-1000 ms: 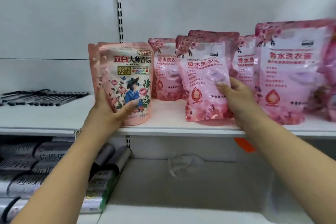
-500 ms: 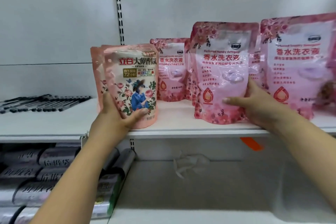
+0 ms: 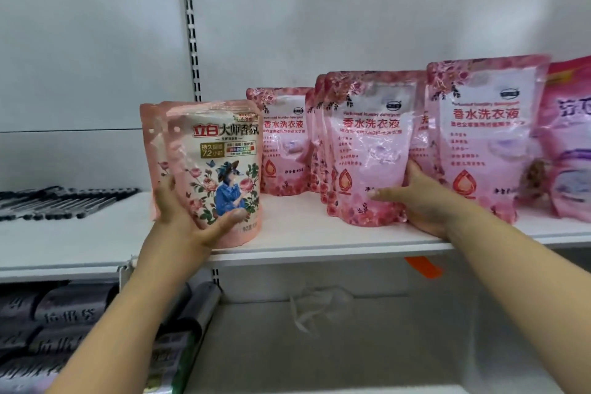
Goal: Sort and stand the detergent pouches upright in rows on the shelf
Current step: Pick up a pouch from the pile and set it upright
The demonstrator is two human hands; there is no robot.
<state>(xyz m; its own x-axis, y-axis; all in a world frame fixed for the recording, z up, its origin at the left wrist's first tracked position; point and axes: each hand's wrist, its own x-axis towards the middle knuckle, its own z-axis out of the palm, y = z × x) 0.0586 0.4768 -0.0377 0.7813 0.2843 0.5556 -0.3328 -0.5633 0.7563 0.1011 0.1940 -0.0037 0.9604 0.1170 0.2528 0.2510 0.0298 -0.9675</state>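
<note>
My left hand grips two peach pouches with a rose picture, standing upright near the front edge of the white shelf. To the right, my right hand holds the lower right side of a pink pouch, thumb across its front; it stands upright with more pink pouches close behind it. Another pink pouch stands further back between the two. A larger-looking pink pouch stands to the right of my right hand.
A magenta bag stands at the far right. Black pens lie on the shelf's left part. Dark rolled bags fill the lower left shelf. The lower right shelf holds a crumpled white scrap. An orange tag hangs under the shelf edge.
The pink pouch in my right hand went from tilted to upright and shifted right, in front of the other pink pouches. The peach pouches in my left hand stayed put.
</note>
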